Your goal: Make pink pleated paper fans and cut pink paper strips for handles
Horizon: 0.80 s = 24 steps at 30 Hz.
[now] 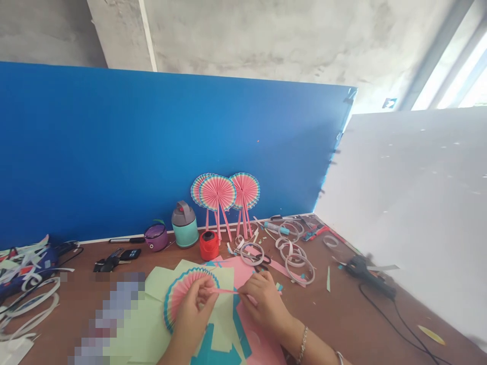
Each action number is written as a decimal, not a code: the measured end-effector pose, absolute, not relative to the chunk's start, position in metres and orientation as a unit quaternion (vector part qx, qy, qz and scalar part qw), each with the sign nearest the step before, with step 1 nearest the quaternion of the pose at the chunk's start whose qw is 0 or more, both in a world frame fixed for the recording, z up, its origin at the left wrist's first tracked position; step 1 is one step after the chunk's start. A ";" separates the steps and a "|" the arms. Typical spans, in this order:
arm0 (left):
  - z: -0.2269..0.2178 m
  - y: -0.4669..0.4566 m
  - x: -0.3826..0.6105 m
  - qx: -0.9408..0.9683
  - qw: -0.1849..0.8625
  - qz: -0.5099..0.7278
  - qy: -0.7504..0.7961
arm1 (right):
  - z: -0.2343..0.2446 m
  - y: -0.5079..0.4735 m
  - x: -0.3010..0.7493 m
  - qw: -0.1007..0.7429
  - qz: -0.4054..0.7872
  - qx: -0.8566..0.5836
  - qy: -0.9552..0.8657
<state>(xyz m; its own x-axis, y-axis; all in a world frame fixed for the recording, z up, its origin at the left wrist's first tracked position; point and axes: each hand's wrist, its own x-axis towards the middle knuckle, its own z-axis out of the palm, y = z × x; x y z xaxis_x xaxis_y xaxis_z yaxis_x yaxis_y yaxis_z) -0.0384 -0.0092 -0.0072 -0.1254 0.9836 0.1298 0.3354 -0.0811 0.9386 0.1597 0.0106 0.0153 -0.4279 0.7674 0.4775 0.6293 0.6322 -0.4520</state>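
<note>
One narrow pink paper strip (227,291) lay stretched nearly level between the two hands, above the papers at the near middle of the worktop (323,324). The left hand (196,301) pinched one end between thumb and fingers; the right hand (264,299) held the other in a like grip, its fingers curled. The left forearm rose from the lower edge and the right slanted in from the lower right, so that the hands faced each other. Beside and partly behind the left hand lay a pleated disc (173,299), pink at the centre and blue at the rim; whether hand and disc touched could not be told. The disc appeared fully fanned out, and no legs showed on its visible part. Beneath were pale green sheets (129,324) and pink paper (266,344). Farther back, three pleated fans (217,193) stood on pink strip legs before the blue panel (152,152) and looked complete. By comparison, the pleating of the disc was judged done and its legs left to do. Tape rings (300,278) and a glue gun (371,279) lay to the right.
</note>
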 end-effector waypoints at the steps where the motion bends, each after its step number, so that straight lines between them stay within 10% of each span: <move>1: -0.008 -0.008 -0.037 0.527 0.396 0.485 0.575 | 0.015 0.011 0.159 0.347 0.097 -0.415 -0.836; 6: -0.002 -0.010 -0.030 0.453 0.530 0.489 0.524 | 0.012 0.009 0.159 0.377 0.066 -0.384 -0.840; 24: 0.012 -0.024 -0.021 0.507 0.518 0.472 0.503 | 0.014 -0.001 0.149 0.390 0.130 -0.331 -0.850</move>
